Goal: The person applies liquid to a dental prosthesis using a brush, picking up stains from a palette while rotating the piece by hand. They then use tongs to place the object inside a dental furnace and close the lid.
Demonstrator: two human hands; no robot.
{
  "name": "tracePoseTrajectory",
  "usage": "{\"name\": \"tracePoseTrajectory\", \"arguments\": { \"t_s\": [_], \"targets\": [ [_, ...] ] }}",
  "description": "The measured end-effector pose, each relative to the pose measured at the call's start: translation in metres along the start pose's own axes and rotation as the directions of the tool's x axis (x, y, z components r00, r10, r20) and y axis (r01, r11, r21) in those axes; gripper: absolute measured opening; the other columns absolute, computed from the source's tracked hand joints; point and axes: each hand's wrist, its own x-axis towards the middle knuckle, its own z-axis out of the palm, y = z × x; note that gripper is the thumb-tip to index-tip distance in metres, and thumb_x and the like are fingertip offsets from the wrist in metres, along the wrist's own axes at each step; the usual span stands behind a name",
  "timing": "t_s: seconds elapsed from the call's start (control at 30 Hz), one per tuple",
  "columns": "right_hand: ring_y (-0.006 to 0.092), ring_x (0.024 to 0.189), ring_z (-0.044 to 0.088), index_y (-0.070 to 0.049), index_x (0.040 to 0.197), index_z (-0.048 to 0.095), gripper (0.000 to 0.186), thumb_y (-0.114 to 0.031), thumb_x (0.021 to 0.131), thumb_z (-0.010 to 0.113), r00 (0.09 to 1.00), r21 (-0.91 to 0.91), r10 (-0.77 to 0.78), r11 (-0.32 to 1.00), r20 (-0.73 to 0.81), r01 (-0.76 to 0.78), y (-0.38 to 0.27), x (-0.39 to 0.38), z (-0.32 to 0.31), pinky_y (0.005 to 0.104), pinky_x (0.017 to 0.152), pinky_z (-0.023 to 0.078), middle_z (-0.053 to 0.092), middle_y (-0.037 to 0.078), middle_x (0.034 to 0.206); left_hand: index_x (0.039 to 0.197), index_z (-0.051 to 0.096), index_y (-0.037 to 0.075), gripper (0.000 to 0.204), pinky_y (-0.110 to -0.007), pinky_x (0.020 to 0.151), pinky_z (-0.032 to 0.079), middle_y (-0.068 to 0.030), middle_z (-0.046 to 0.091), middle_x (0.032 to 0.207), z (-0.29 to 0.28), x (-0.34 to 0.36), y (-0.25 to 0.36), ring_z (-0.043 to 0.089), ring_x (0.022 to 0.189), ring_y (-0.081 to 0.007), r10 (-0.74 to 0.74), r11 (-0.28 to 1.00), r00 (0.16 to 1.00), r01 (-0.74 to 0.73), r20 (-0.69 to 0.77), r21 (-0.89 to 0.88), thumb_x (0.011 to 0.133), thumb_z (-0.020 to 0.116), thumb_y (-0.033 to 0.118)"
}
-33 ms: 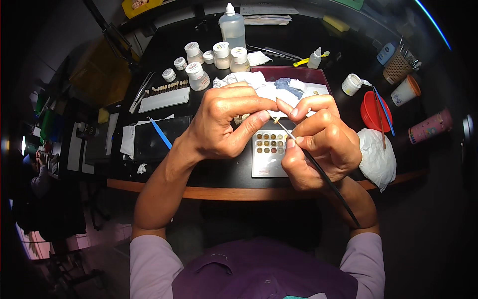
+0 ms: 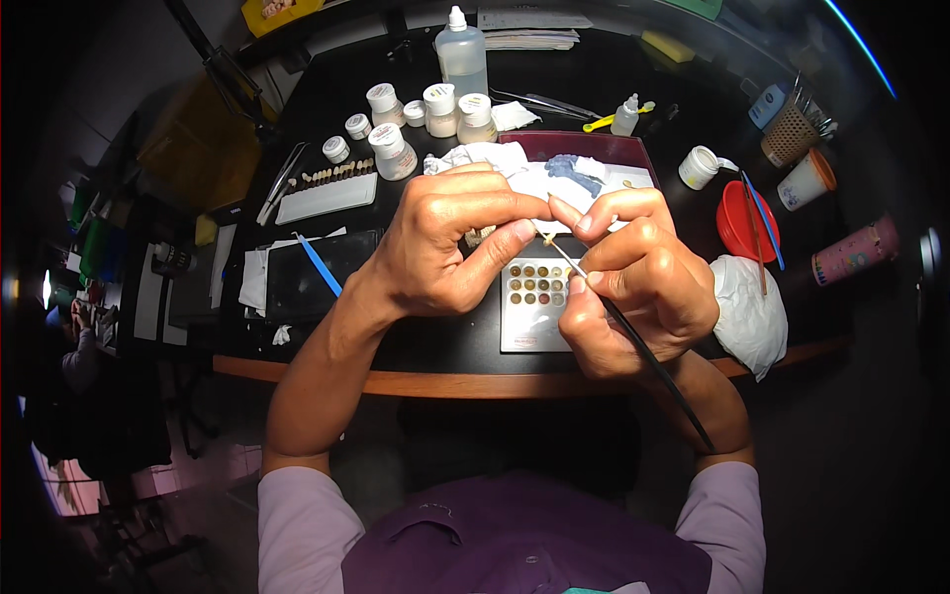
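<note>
My left hand (image 2: 445,243) is pinched on a tiny pale piece (image 2: 547,239), too small to make out clearly, between thumb and index finger. My right hand (image 2: 648,292) grips a slim brush (image 2: 661,368) with a dark handle, its tip at that piece. My two hands' fingertips nearly meet. Below them lies a white palette (image 2: 527,327) with rows of coloured wells, partly hidden by my right hand. Crumpled white tissue (image 2: 529,173) and a blue-grey cloth (image 2: 579,173) lie behind my fingers, near a maroon tray (image 2: 609,145).
Several white jars (image 2: 394,148), a large bottle (image 2: 462,59) and a shade-tab holder (image 2: 327,198) stand behind. A red bowl (image 2: 732,218), pen cup (image 2: 787,139) and bagged bundle (image 2: 749,317) are rightward; a blue tool (image 2: 319,262) lies left. Another person's sleeve (image 2: 79,361) shows far left.
</note>
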Motion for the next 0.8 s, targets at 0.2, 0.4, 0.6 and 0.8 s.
{"name": "tracePoseTrajectory", "arguments": {
  "t_s": [0.2, 0.4, 0.6, 0.8],
  "targets": [
    [0.0280, 0.084, 0.065, -0.006, 0.074, 0.054, 0.024, 0.009, 0.063, 0.070, 1.000, 0.005, -0.005, 1.000, 0.004, 0.005, -0.0003, -0.0002, 0.0002, 0.0346, 0.070, 0.052, 0.059, 0.006, 0.072, 0.105, 0.077, -0.004, 0.021, -0.034, 0.065, 0.047, -0.0134, 0.073, 0.084, -0.0022, 0.0014, 0.0027, 0.059, 0.068, -0.0212, 0.000, 1.000, 1.000, 0.000, 0.017, -0.003, 0.087, 0.067, 0.002],
    [0.0281, 0.084, 0.065, -0.006, 0.073, 0.053, 0.024, 0.008, 0.062, 0.069, 1.000, 0.025, -0.014, 1.000, -0.019, 0.015, -0.0026, 0.0002, 0.0003, 0.0342, 0.069, 0.051, 0.059, 0.006, 0.071, 0.105, 0.078, -0.002, 0.021, -0.034, 0.066, 0.046, -0.0116, 0.069, 0.081, 0.0008, 0.0012, -0.0004, 0.058, 0.067, -0.0209, 0.020, 1.000, 0.999, -0.020, -0.027, -0.013, 0.088, 0.067, 0.001],
    [0.0279, 0.084, 0.066, -0.006, 0.073, 0.052, 0.025, 0.009, 0.061, 0.069, 0.998, 0.017, -0.035, 0.999, -0.049, 0.035, -0.0041, 0.0004, -0.0006, 0.0335, 0.066, 0.050, 0.058, 0.006, 0.070, 0.104, 0.077, -0.001, 0.018, -0.035, 0.065, 0.046, -0.0110, 0.063, 0.073, 0.0062, 0.0035, -0.0025, 0.058, 0.067, -0.0230, 0.073, 0.994, 0.992, -0.081, -0.101, -0.074, 0.088, 0.068, 0.001],
    [0.0274, 0.083, 0.065, -0.005, 0.072, 0.053, 0.024, 0.009, 0.061, 0.069, 0.997, 0.013, -0.026, 1.000, -0.074, 0.027, -0.0016, -0.0011, 0.0018, 0.0337, 0.065, 0.050, 0.058, 0.006, 0.070, 0.103, 0.077, -0.003, 0.017, -0.035, 0.067, 0.048, -0.0133, 0.067, 0.078, 0.0058, 0.0037, -0.0004, 0.061, 0.069, -0.0236, 0.045, 0.995, 0.996, -0.051, -0.081, -0.082, 0.089, 0.068, 0.001]
  ]
}}
